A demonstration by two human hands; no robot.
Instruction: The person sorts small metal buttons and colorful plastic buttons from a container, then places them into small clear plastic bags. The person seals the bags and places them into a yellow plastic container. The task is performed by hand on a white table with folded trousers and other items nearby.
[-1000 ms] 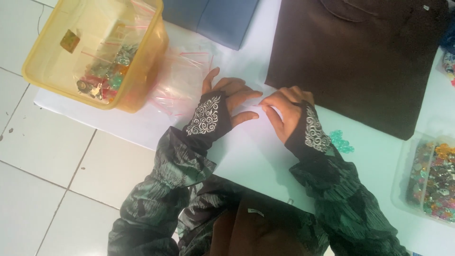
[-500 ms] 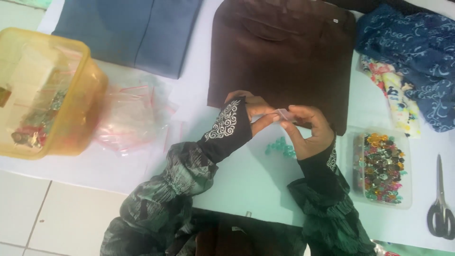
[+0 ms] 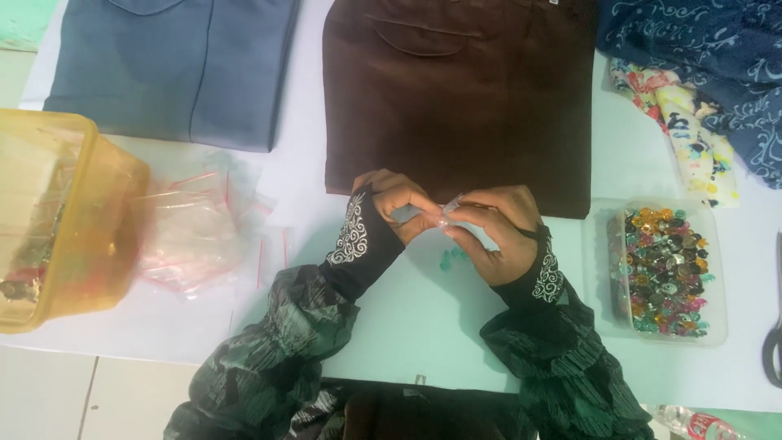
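Observation:
My left hand (image 3: 391,200) and my right hand (image 3: 489,228) meet over the pale table, just below the folded brown garment (image 3: 456,98). Between their fingertips they pinch a small clear plastic bag (image 3: 444,213). A few small green beads (image 3: 452,259) lie on the table under my right hand. Both wrists wear black cuffs with silver embroidery over dark patterned sleeves.
A yellow plastic tub (image 3: 57,220) stands at the left with clear zip bags (image 3: 204,232) beside it. A clear tray of coloured beads (image 3: 664,273) sits at the right. Folded blue cloth (image 3: 179,65), patterned fabrics (image 3: 700,73) and scissors (image 3: 772,342) lie around.
The view has shifted right and up, so the tub has slid left and the bead tray has come in. My hands have come together on the small bag.

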